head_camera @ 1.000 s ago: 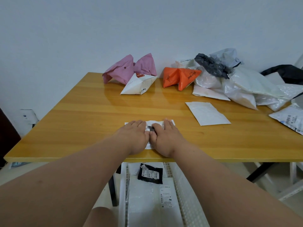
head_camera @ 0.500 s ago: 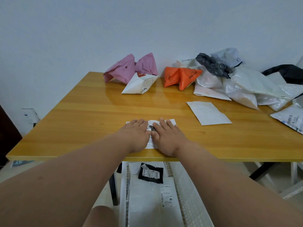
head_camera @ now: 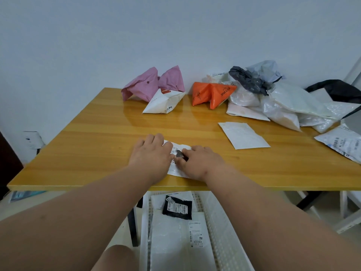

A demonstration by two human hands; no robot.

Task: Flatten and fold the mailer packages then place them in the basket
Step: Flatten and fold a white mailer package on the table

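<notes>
White plastic, a small folded mailer (head_camera: 178, 159), lies under my hands near the front edge of the bench (head_camera: 97, 145). My left hand (head_camera: 151, 155) lies flat on its left half with straight fingers, pressing. My right hand (head_camera: 199, 162) covers the right half; its fingers bend at the label and seem to pinch the mailer's edge, though I cannot tell for sure. I judge this the flatten-and-fold step, nearly done; next I must take the packet up and lower it into the white basket (head_camera: 220, 229) under the bench's front edge. The label print under my hands is too small to read. Behind the mailer, at the bench's far side, an orange mailer (head_camera: 213, 93) shows letters like "TTINE".
</notes>
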